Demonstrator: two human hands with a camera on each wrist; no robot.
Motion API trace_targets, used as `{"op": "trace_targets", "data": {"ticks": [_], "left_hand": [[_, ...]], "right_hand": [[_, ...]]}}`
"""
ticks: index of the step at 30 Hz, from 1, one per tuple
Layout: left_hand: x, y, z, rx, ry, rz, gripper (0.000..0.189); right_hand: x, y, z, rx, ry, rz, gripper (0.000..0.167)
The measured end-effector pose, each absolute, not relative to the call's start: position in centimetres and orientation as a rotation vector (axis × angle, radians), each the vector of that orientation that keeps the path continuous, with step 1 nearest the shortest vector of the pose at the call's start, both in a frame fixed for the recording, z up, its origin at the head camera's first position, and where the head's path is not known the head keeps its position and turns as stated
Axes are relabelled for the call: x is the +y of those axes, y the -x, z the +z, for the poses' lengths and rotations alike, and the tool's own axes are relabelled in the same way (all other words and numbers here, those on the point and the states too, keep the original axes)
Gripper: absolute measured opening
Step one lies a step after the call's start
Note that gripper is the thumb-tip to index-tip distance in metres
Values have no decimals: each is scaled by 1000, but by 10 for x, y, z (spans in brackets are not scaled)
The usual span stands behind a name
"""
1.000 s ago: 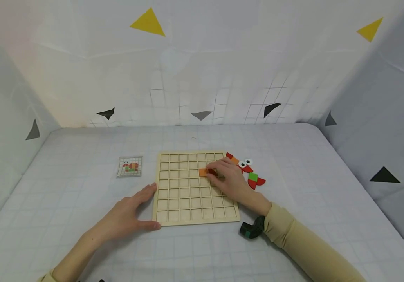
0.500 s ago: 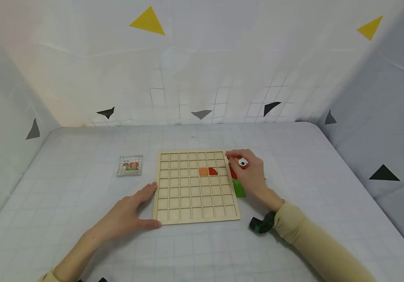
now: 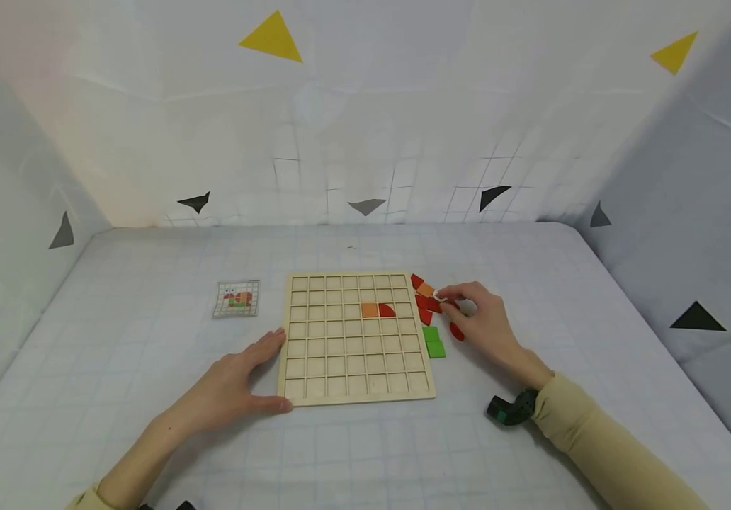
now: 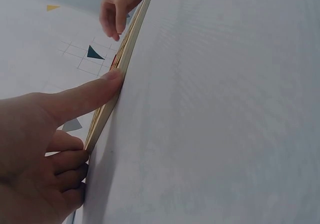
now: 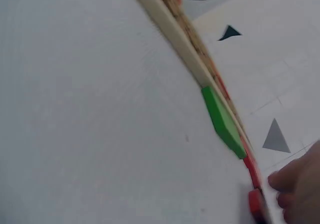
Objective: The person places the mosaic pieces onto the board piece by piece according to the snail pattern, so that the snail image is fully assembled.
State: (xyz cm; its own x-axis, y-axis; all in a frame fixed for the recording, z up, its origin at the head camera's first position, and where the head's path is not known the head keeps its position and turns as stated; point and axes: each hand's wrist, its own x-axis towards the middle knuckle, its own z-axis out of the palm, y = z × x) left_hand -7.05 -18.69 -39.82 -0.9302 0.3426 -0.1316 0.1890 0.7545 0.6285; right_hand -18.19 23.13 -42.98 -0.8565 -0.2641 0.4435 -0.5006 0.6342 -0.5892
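My left hand (image 3: pixel 231 386) rests against the left edge and near-left corner of a wooden grid board (image 3: pixel 333 365). Its thumb (image 4: pixel 92 97) lies straight along the board's edge in the left wrist view. Two pieces sit in neighbouring cells of the board: an orange square (image 3: pixel 370 310) and a red quarter-circle (image 3: pixel 387 310). Right of the board, my right hand (image 3: pixel 489 322) pinches a white round eye piece (image 3: pixel 439 297) between thumb and fingertips, over the loose pieces. Another white piece (image 3: pixel 467 307) is partly hidden under that hand.
Several red pieces (image 3: pixel 425 316), an orange square (image 3: pixel 426 290) and two green squares (image 3: pixel 434 348) lie along the board's right edge. A small picture card (image 3: pixel 236 299) with a gridded figure lies left of the board. White cloth walls surround the table.
My right hand has left the red quarter-circle in its cell and moved right to the loose pieces, now pinching the white eye piece. My left hand stays at the board.
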Motion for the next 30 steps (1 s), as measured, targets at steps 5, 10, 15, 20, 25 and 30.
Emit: {"op": "trace_targets", "data": {"ticks": [5,10,15,20,25,30], "left_hand": [[-186,71,-399,2705,-421,946,106],[-186,71,-399,2711,-419,929,107],[-187,71,-399,2714,-412,920,107],[-187,71,-398,2714,-414,913,106],[-188,71,-399,2718,-404,910,106],[-188,71,-399,2720,-408,912,106]], "right_hand": [[236,182,-437,-2524,-677,1065,27],[236,184,-438,-2524,-721,1084,31],[237,186,-440,-2521,-752,1080,33],[238,187,-441,-2511,-788,1067,33],[237,188,-441,-2528,-792,1041,34],[236,188,-442,-2538,-760,1044,33]]}}
